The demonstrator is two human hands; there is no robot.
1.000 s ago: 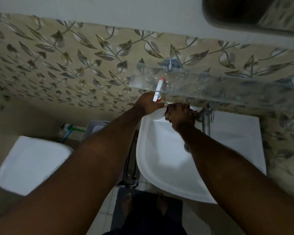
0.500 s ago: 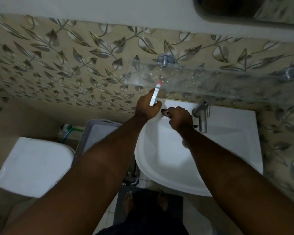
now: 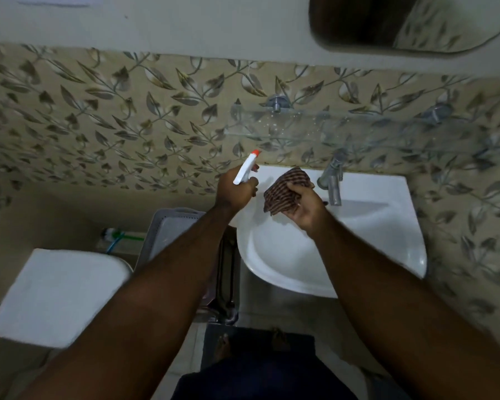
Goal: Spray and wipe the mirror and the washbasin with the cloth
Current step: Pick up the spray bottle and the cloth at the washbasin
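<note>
My left hand grips a white spray bottle with an orange nozzle, its head pointing up toward the wall over the basin's back left corner. My right hand holds a folded brown checked cloth above the back of the white washbasin. The mirror hangs at the top right, well above both hands. The bottle's body is hidden by my fingers.
A metal tap stands at the basin's back, just right of the cloth. A glass shelf juts from the leaf-patterned wall above it. A white toilet cistern and a grey basket sit to the left.
Both hands drew back from the basin's rear edge. The cloth came up into plain sight in my right hand. My view tilted upward, showing more of the mirror.
</note>
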